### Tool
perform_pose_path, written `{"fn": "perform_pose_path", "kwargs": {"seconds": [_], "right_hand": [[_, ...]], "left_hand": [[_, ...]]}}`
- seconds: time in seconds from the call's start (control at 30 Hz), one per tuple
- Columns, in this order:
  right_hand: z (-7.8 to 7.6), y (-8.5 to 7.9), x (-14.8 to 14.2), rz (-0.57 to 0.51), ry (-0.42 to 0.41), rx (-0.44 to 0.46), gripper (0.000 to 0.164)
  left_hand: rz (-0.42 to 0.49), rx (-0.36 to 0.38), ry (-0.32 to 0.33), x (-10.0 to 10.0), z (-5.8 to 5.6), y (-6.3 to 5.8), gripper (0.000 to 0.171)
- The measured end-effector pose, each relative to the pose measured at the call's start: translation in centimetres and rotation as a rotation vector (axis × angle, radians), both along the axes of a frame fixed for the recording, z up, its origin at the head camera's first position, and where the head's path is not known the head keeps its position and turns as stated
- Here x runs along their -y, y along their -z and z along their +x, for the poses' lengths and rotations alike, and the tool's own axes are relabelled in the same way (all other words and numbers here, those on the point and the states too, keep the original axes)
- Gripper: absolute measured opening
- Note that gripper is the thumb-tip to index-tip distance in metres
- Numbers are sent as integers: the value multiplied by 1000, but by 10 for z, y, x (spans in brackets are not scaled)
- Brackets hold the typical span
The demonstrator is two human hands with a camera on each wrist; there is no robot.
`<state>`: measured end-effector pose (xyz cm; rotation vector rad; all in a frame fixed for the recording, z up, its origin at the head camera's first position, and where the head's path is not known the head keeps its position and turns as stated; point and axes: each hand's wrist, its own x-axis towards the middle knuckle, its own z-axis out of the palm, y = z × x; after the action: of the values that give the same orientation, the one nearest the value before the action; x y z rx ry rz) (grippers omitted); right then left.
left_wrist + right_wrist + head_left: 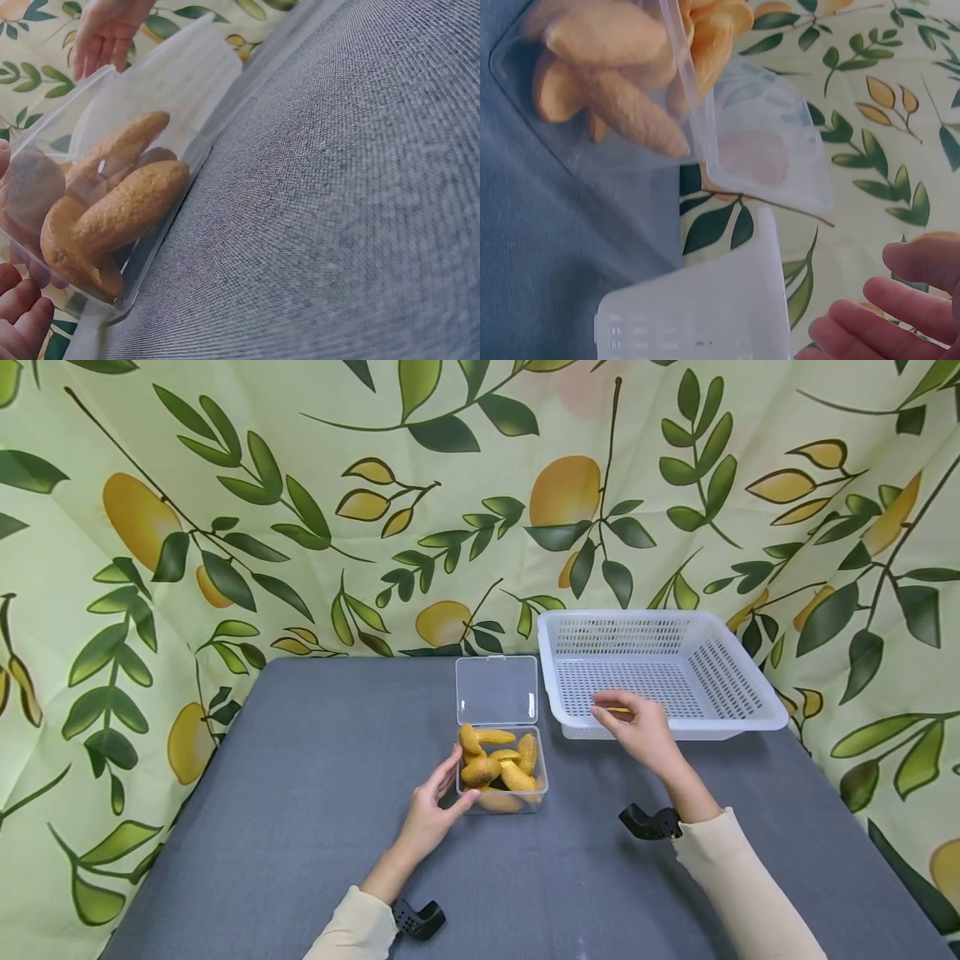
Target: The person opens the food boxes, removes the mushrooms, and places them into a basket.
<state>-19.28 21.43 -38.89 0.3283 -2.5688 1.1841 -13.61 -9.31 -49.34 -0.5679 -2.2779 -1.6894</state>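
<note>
A clear plastic box (542, 802) with its hinged lid (497, 691) thrown back stands near the middle of the table. Several yellow-brown mushroom-shaped pieces (517, 775) fill it, some poking above the rim. My left hand (429, 817) holds the box at its left side, thumb at the front corner and fingers along the left wall. Over the near left rim of a white perforated basket (738, 724) hovers my right hand (637, 724). Its fingers hang loosely with the thumb apart from them in the right wrist view, and I see no piece in its grasp.
The basket stands at the back right, just beside the box. A grey cloth covers the table (337, 735). Behind and at both sides hangs a curtain (300, 568) printed with leaves and fruit. Each wrist wears a black band (648, 822).
</note>
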Motion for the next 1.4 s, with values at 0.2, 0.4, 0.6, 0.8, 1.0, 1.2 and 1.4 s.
{"fn": "perform_pose_path", "kwargs": {"seconds": [0.2, 0.4, 0.6, 0.8, 1.0, 1.2, 1.4], "right_hand": [[6, -2, 13, -46, -53, 19, 23], [14, 3, 30, -69, -138, 65, 24], [22, 11, 54, -76, -224, 89, 25], [24, 18, 80, -137, -319, 85, 25], [20, 25, 97, -168, -334, 63, 24], [15, 27, 106, -142, -329, 29, 24], [5, 27, 111, -118, -302, 32, 25]], "left_hand": [[-1, 1, 8, 2, -1, 0, 60], [-10, 31, 2, 0, 1, -2, 60], [68, 140, 34, -6, 1, -2, 65], [92, 264, 67, -8, -1, 4, 73], [28, 235, 81, -4, -1, 11, 72], [40, 236, 87, -4, 0, 13, 72], [47, 241, 75, -3, -1, 11, 72]]}}
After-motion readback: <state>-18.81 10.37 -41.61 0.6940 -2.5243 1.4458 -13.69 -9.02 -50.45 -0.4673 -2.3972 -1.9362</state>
